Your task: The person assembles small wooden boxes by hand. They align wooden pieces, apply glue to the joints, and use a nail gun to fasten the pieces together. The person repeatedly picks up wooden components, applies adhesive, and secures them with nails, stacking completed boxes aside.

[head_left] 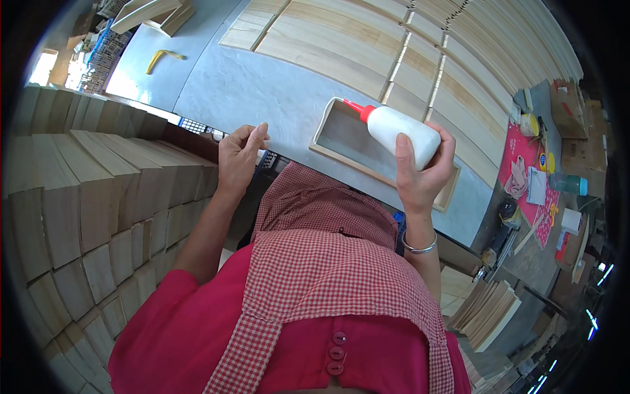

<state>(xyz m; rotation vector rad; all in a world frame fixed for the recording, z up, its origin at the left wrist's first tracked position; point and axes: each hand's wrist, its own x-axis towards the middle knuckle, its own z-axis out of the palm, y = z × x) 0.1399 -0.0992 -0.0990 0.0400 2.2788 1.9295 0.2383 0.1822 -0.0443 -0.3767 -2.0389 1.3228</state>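
Observation:
A white squeeze bottle point(401, 133) with a red nozzle, which looks like a glue bottle, is gripped in my right hand point(423, 167). It is tilted, its red tip pointing left over the corner of a shallow wooden frame point(357, 161). That frame lies on the grey tabletop point(262, 105) by the near edge, and my hand and the bottle hide part of it. My left hand point(241, 154) hovers near the table edge left of the frame, fingers curled and thumb against the forefinger. Whether something small is pinched there, I cannot make out.
Rows of flat wooden boards point(328, 39) cover the far table. Tall stacks of wooden pieces point(85, 190) stand at my left. A yellow curved object point(163, 59) lies far left, near a wooden box point(154, 14). On the right are a bottle with a teal cap point(569, 184) and a red mat point(508, 157).

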